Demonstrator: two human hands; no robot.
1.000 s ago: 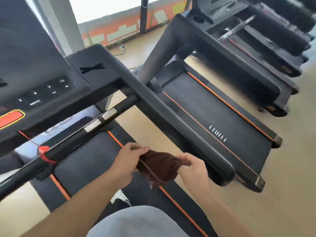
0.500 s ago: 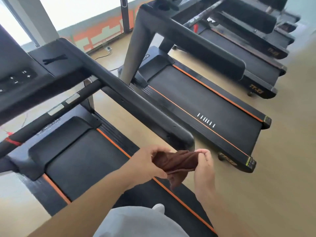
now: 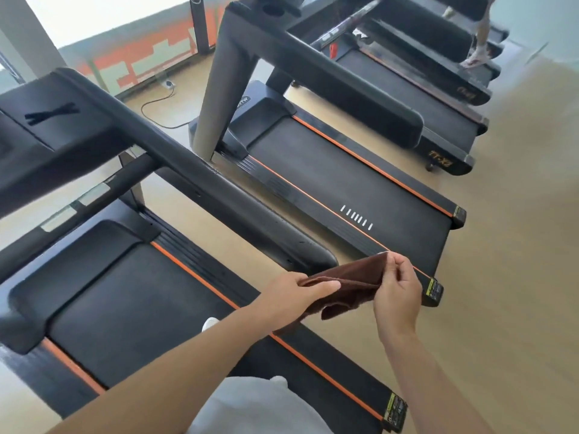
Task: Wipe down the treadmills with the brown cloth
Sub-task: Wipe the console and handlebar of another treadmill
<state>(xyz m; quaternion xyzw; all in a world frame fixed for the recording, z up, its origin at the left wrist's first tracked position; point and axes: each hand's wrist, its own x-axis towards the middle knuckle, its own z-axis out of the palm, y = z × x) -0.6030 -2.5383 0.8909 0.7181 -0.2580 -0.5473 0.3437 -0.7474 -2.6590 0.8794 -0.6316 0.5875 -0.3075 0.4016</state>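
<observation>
— Cloth? 
— Stretched in the air between left hand and right hand, each pinching an end. Touching no treadmill.
— Rail? 
— Just beyond the left hand, unwiped by the look of it.
— Next treadmill? 
— Past the right hand. Probably untouched too; wiping seemingly all ahead.

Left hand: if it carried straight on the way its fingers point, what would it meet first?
Probably the right hand: the left hand points along the folded brown cloth held between both. Depth is uncertain.
</observation>
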